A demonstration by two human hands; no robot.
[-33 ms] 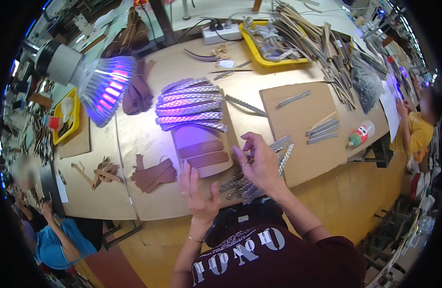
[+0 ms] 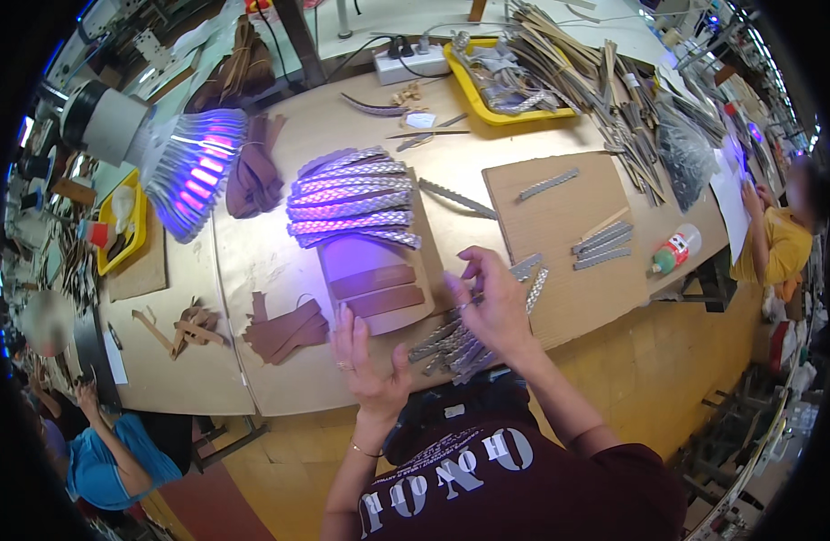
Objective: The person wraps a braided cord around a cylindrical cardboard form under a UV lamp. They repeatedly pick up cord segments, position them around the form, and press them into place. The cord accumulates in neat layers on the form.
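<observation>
A board (image 2: 426,216) lies before me with several silver-grey braided strips (image 2: 352,194) side by side across its far part. Two flat brown strips (image 2: 388,300) cross its near end. The fingertips of my left hand (image 2: 370,365), stretched out and holding nothing, rest by the board's near left corner. Right of that corner hovers my right hand (image 2: 496,311), its fingers loosely bent and apart, with nothing visible in them. Beneath it is a pile of grey braided strips (image 2: 464,347), partly hidden by the hand. Brown strips (image 2: 293,329) lie fanned left of my left hand.
A lit lamp (image 2: 185,171) leans in from the left. On the right lies a cardboard sheet (image 2: 568,270) with several grey strips (image 2: 604,248), beside a bottle (image 2: 674,250). A yellow tray (image 2: 464,86) and long strips stand behind. Co-workers sit left (image 2: 117,455) and right (image 2: 775,243).
The view has shifted very slightly, so the table things sit a little further left. Both hands keep nearly the same place and shape.
</observation>
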